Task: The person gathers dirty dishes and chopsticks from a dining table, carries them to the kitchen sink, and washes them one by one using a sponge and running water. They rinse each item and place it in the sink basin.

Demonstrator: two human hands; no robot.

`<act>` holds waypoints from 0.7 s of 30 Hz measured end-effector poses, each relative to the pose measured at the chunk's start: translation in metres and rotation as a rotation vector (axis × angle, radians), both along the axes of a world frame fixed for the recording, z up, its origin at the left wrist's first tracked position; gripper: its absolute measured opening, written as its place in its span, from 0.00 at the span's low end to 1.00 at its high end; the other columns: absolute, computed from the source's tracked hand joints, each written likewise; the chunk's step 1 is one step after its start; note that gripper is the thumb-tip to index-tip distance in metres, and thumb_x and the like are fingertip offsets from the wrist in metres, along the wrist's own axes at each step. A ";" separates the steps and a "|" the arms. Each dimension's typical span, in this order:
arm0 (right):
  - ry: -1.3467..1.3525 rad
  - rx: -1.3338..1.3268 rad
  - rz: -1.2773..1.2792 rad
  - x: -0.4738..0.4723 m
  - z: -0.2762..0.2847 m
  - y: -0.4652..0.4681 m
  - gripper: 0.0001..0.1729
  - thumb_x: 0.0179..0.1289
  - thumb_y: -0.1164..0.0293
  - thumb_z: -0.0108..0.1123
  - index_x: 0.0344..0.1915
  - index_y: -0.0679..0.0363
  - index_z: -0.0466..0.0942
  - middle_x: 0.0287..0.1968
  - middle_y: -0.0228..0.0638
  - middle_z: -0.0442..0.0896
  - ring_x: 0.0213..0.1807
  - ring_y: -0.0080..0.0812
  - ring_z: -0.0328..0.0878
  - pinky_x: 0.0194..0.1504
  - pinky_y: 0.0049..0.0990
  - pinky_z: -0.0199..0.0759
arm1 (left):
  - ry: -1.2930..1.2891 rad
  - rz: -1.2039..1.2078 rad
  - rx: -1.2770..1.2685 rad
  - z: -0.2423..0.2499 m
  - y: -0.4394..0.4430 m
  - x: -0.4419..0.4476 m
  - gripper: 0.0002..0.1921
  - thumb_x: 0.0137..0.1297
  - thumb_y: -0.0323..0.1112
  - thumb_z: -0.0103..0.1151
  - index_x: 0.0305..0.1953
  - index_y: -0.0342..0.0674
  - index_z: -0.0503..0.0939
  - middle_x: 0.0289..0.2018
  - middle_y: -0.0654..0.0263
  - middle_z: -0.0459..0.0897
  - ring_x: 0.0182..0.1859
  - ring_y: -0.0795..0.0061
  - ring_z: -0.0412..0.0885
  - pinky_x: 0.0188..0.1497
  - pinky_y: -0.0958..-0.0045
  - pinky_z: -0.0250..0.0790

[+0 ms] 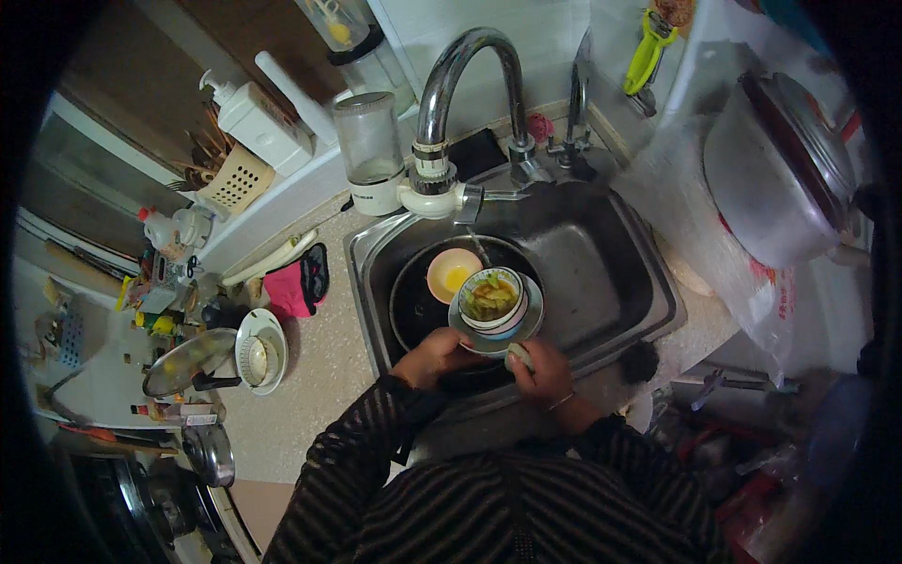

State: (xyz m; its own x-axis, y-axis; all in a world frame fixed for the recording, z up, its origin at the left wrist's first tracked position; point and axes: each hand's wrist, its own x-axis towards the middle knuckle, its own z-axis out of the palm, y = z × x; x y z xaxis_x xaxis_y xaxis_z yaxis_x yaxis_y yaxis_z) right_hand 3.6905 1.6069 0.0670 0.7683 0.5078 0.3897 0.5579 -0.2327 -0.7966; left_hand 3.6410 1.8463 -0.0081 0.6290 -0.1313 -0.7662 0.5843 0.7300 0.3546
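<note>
My left hand (pixel 438 357) grips the near left rim of a grey-green plate (pixel 535 310) over the sink. Stacked bowls (pixel 491 326) rest on that plate, the top one holding greenish food scraps (pixel 491 296). My right hand (pixel 544 371) holds a greyish sponge or cloth (pixel 519 356) against or close to the plate's near edge. A pink bowl (pixel 454 276) with yellow liquid stands behind, inside a dark round pan (pixel 409 310) in the sink. Thin water runs from the tap's filter outlet (pixel 468 206) beside the bowls.
The steel sink (pixel 585 271) extends to the right, with a curved chrome faucet (pixel 473 42) behind it. A pink and black cloth (pixel 299 282), a white basin (pixel 282 352) and a glass lid (pixel 190 359) lie on the left counter. A large metal pot (pixel 768 176) stands at the right.
</note>
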 end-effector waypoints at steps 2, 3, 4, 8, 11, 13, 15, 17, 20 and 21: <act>0.010 0.034 -0.003 -0.001 0.001 0.000 0.11 0.59 0.68 0.64 0.39 0.60 0.76 0.34 0.45 0.80 0.34 0.49 0.78 0.35 0.40 0.73 | -0.019 0.027 -0.015 -0.024 0.002 0.006 0.19 0.54 0.20 0.50 0.49 0.30 0.75 0.47 0.52 0.80 0.51 0.52 0.80 0.56 0.49 0.75; 0.007 0.019 -0.004 -0.001 0.001 0.001 0.11 0.59 0.68 0.64 0.39 0.61 0.76 0.34 0.45 0.80 0.34 0.49 0.78 0.35 0.40 0.74 | -0.040 0.045 -0.051 -0.036 0.003 0.011 0.18 0.54 0.20 0.50 0.48 0.30 0.76 0.46 0.53 0.81 0.50 0.53 0.80 0.55 0.50 0.76; -0.003 0.011 -0.007 -0.002 0.002 0.001 0.11 0.59 0.68 0.64 0.39 0.61 0.76 0.34 0.45 0.79 0.34 0.49 0.78 0.35 0.40 0.74 | -0.014 0.071 -0.048 -0.046 0.003 0.013 0.17 0.54 0.21 0.51 0.47 0.30 0.76 0.44 0.53 0.82 0.49 0.53 0.81 0.54 0.51 0.77; -0.007 -0.014 0.008 0.000 0.005 0.001 0.11 0.59 0.68 0.64 0.39 0.61 0.76 0.34 0.45 0.79 0.34 0.48 0.78 0.35 0.40 0.74 | -0.298 -0.178 0.452 -0.077 0.017 0.018 0.23 0.48 0.23 0.55 0.51 0.35 0.76 0.50 0.53 0.79 0.54 0.50 0.77 0.58 0.49 0.70; 0.005 -0.028 0.014 0.000 0.007 0.002 0.12 0.59 0.68 0.64 0.39 0.61 0.76 0.34 0.44 0.79 0.34 0.48 0.78 0.35 0.39 0.74 | -0.921 -0.736 1.234 -0.097 0.045 0.016 0.15 0.47 0.33 0.66 0.40 0.44 0.83 0.41 0.57 0.85 0.45 0.51 0.82 0.49 0.59 0.76; 0.004 -0.029 0.007 -0.002 0.007 0.002 0.12 0.59 0.68 0.64 0.40 0.61 0.76 0.34 0.44 0.79 0.34 0.48 0.78 0.35 0.39 0.74 | -0.844 -1.145 1.684 -0.109 0.061 0.012 0.16 0.44 0.37 0.70 0.38 0.48 0.84 0.40 0.58 0.85 0.45 0.50 0.81 0.48 0.59 0.75; 0.019 -0.047 0.008 -0.004 0.006 0.002 0.12 0.59 0.67 0.64 0.40 0.61 0.76 0.34 0.44 0.79 0.35 0.48 0.79 0.36 0.40 0.74 | -0.846 -0.734 1.254 -0.116 0.062 0.011 0.20 0.44 0.37 0.70 0.43 0.47 0.83 0.42 0.58 0.84 0.46 0.50 0.81 0.48 0.58 0.75; 0.048 -0.088 0.025 -0.005 0.003 0.002 0.12 0.60 0.67 0.63 0.41 0.61 0.76 0.35 0.45 0.80 0.36 0.48 0.79 0.37 0.41 0.73 | -0.844 -0.615 1.130 -0.110 0.053 0.013 0.25 0.45 0.39 0.70 0.49 0.46 0.80 0.44 0.57 0.84 0.47 0.51 0.81 0.48 0.57 0.75; 0.038 -0.256 0.011 -0.006 -0.001 0.004 0.12 0.61 0.67 0.61 0.42 0.62 0.77 0.35 0.47 0.79 0.38 0.50 0.78 0.40 0.44 0.72 | -0.294 -0.514 1.029 -0.064 0.035 0.019 0.27 0.56 0.39 0.67 0.57 0.38 0.73 0.48 0.56 0.81 0.49 0.56 0.80 0.47 0.55 0.77; 0.111 -0.235 0.030 -0.006 -0.003 0.004 0.13 0.62 0.67 0.60 0.43 0.62 0.77 0.36 0.47 0.79 0.39 0.50 0.78 0.42 0.45 0.72 | 0.143 -0.172 0.677 -0.043 0.021 0.022 0.25 0.62 0.37 0.63 0.58 0.33 0.71 0.50 0.55 0.79 0.50 0.60 0.79 0.47 0.55 0.78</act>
State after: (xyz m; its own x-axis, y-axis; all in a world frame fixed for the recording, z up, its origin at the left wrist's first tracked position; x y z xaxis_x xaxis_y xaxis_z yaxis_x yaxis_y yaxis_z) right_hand 3.6844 1.6105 0.0642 0.7830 0.5977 0.1724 0.4796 -0.4036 -0.7792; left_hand 3.6631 1.8677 -0.0516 0.5295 0.3142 -0.7880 0.7461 0.2696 0.6088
